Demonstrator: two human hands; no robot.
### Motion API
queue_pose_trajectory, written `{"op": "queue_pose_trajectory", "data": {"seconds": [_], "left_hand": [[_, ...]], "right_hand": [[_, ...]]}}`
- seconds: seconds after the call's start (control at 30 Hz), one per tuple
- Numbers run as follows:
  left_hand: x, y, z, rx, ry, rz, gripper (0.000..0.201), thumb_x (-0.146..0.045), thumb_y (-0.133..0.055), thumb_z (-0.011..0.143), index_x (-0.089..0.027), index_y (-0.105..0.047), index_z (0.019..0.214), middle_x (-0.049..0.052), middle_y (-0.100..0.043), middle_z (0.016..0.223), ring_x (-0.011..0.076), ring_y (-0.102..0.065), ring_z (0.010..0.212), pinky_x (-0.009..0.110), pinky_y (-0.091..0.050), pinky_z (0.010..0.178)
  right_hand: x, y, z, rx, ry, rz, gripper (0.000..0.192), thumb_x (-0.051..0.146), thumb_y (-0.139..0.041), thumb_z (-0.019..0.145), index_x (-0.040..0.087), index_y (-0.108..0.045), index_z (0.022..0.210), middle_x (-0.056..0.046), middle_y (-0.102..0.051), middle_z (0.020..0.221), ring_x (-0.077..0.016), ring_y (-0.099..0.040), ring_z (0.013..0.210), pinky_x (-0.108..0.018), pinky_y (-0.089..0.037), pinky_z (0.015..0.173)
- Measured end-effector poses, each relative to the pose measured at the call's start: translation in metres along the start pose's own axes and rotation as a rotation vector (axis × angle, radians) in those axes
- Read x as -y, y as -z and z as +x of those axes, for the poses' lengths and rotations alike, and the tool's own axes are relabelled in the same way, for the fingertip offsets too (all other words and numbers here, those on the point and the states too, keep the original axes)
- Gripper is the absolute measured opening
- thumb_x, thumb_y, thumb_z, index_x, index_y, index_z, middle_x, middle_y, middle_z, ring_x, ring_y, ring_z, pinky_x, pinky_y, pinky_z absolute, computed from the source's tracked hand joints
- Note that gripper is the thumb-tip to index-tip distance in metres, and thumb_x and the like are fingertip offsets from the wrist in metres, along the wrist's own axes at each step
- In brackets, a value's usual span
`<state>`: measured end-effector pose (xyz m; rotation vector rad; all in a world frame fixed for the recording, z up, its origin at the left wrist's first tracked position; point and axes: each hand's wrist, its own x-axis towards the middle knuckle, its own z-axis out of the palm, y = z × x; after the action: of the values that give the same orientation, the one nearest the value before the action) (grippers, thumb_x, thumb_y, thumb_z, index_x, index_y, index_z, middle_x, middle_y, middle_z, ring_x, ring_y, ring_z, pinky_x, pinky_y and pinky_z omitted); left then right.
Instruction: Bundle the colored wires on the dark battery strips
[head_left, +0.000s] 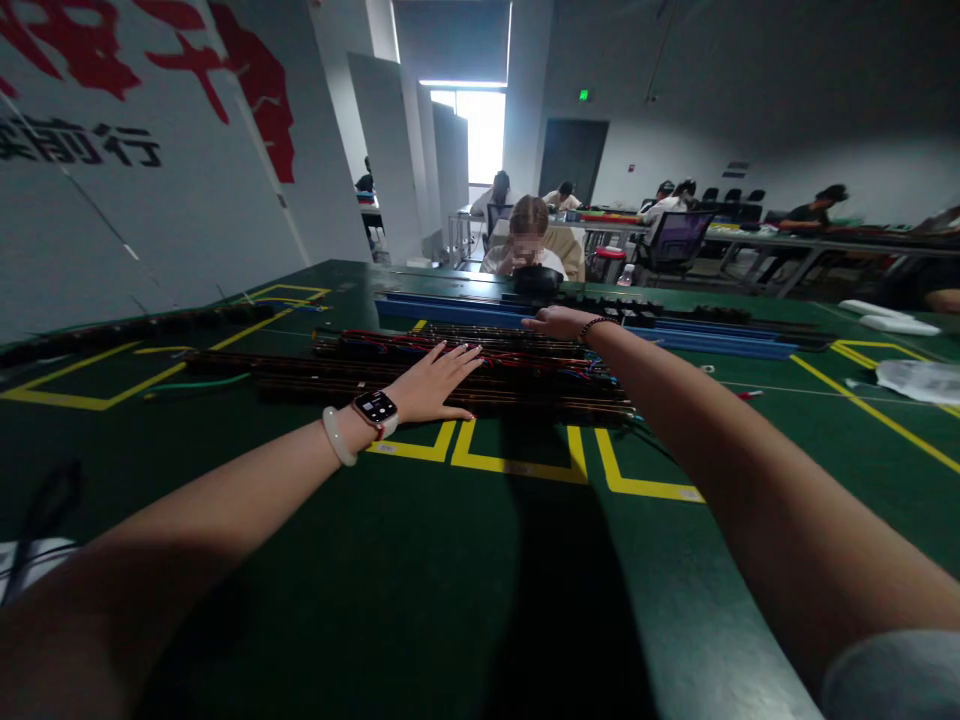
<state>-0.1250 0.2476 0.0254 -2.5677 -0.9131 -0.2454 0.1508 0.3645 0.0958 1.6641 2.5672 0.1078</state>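
Long dark strips with red and blue wires lie side by side in a bundle (525, 390) across the green table (360, 580). My left hand (435, 385), with a watch and a pale bangle at its wrist, rests flat on the near left part of the bundle, fingers spread. Farther out, my right hand (559, 322) reaches to the far side of the bundle, in front of a long blue rail (457, 312). Its fingers look curled downward, and their tips are hidden along with whatever they may grip.
Yellow tape (517, 468) marks boxes on the table. More dark strips (135, 328) lie at the far left. A clear plastic bag (919, 380) and white pieces (896, 322) are at the right. One person (529, 235) sits opposite; several others work behind.
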Motion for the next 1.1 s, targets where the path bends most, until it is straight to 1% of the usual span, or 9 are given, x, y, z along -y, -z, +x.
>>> {"op": "queue_pose_trajectory", "data": {"seconds": [0.13, 0.2, 0.3, 0.43, 0.53, 0.67, 0.83, 0.97, 1.1], "left_hand": [[0.005, -0.005, -0.004, 0.028, 0.086, 0.037, 0.091, -0.073, -0.037, 0.079, -0.017, -0.016, 0.147, 0.013, -0.014, 0.154, 0.0278, -0.011, 0.142, 0.045, -0.003, 0.114], [0.005, -0.006, -0.004, 0.052, 0.099, 0.053, 0.092, -0.073, -0.036, 0.079, -0.017, -0.012, 0.148, 0.013, -0.015, 0.154, 0.0273, -0.010, 0.142, 0.045, -0.002, 0.114], [0.004, -0.007, -0.004, 0.063, 0.117, 0.061, 0.092, -0.074, -0.034, 0.079, -0.017, -0.010, 0.148, 0.012, -0.014, 0.154, 0.0273, -0.010, 0.142, 0.045, 0.000, 0.113], [0.004, -0.011, -0.004, 0.060, 0.118, 0.037, 0.090, -0.073, -0.034, 0.080, -0.018, -0.012, 0.148, 0.011, -0.013, 0.155, 0.0273, -0.010, 0.142, 0.045, 0.000, 0.113], [0.004, -0.013, -0.004, 0.052, 0.114, 0.015, 0.088, -0.071, -0.035, 0.081, -0.019, -0.013, 0.148, 0.010, -0.012, 0.155, 0.0266, -0.008, 0.142, 0.045, 0.001, 0.114], [0.004, -0.013, -0.004, 0.035, 0.124, 0.010, 0.089, -0.071, -0.035, 0.081, -0.018, -0.011, 0.148, 0.009, -0.012, 0.155, 0.0255, -0.006, 0.143, 0.043, 0.003, 0.114], [0.003, -0.013, -0.004, 0.023, 0.132, 0.005, 0.096, -0.075, -0.034, 0.078, -0.013, -0.011, 0.148, 0.010, -0.013, 0.155, 0.0251, -0.005, 0.143, 0.040, 0.003, 0.114], [-0.001, -0.009, -0.005, 0.045, 0.122, -0.018, 0.098, -0.076, -0.032, 0.078, -0.012, -0.010, 0.148, 0.011, -0.012, 0.155, 0.0252, -0.005, 0.143, 0.041, 0.002, 0.114], [-0.008, -0.003, -0.007, 0.068, 0.108, -0.058, 0.098, -0.077, -0.032, 0.077, -0.013, -0.009, 0.148, 0.011, -0.012, 0.155, 0.0242, -0.005, 0.143, 0.040, 0.000, 0.114]], "right_hand": [[0.020, -0.034, 0.031, 0.029, -0.028, 0.087, 0.069, 0.060, -0.014, 0.095, 0.010, -0.053, 0.123, -0.016, -0.057, 0.124, -0.0219, -0.058, 0.104, -0.026, -0.043, 0.081], [0.023, -0.045, 0.041, 0.037, -0.053, 0.107, 0.071, 0.063, -0.016, 0.093, 0.010, -0.050, 0.126, -0.017, -0.054, 0.128, -0.0228, -0.056, 0.107, -0.027, -0.042, 0.084], [0.024, -0.054, 0.051, 0.044, -0.097, 0.110, 0.073, 0.067, -0.025, 0.090, 0.009, -0.046, 0.130, -0.020, -0.051, 0.130, -0.0261, -0.053, 0.112, -0.031, -0.041, 0.087], [0.022, -0.055, 0.057, 0.054, -0.136, 0.076, 0.075, 0.069, -0.028, 0.088, 0.009, -0.053, 0.124, -0.020, -0.052, 0.129, -0.0315, -0.049, 0.117, -0.040, -0.037, 0.092], [0.019, -0.051, 0.058, 0.066, -0.149, 0.045, 0.070, 0.067, -0.029, 0.089, 0.011, -0.058, 0.119, -0.018, -0.055, 0.127, -0.0322, -0.048, 0.118, -0.044, -0.034, 0.097], [0.018, -0.046, 0.059, 0.090, -0.154, 0.026, 0.067, 0.064, -0.031, 0.090, 0.011, -0.060, 0.119, -0.018, -0.056, 0.126, -0.0307, -0.050, 0.116, -0.042, -0.035, 0.097], [0.021, -0.044, 0.058, 0.104, -0.138, 0.008, 0.064, 0.059, -0.034, 0.091, 0.008, -0.059, 0.122, -0.019, -0.056, 0.125, -0.0299, -0.049, 0.119, -0.043, -0.031, 0.102], [0.022, -0.044, 0.052, 0.109, -0.148, -0.004, 0.065, 0.059, -0.037, 0.090, 0.008, -0.057, 0.124, -0.019, -0.054, 0.128, -0.0300, -0.049, 0.118, -0.039, -0.036, 0.098], [0.021, -0.044, 0.036, 0.125, -0.168, -0.015, 0.063, 0.058, -0.039, 0.089, 0.009, -0.058, 0.124, -0.018, -0.055, 0.127, -0.0297, -0.050, 0.117, -0.036, -0.039, 0.095]]}}
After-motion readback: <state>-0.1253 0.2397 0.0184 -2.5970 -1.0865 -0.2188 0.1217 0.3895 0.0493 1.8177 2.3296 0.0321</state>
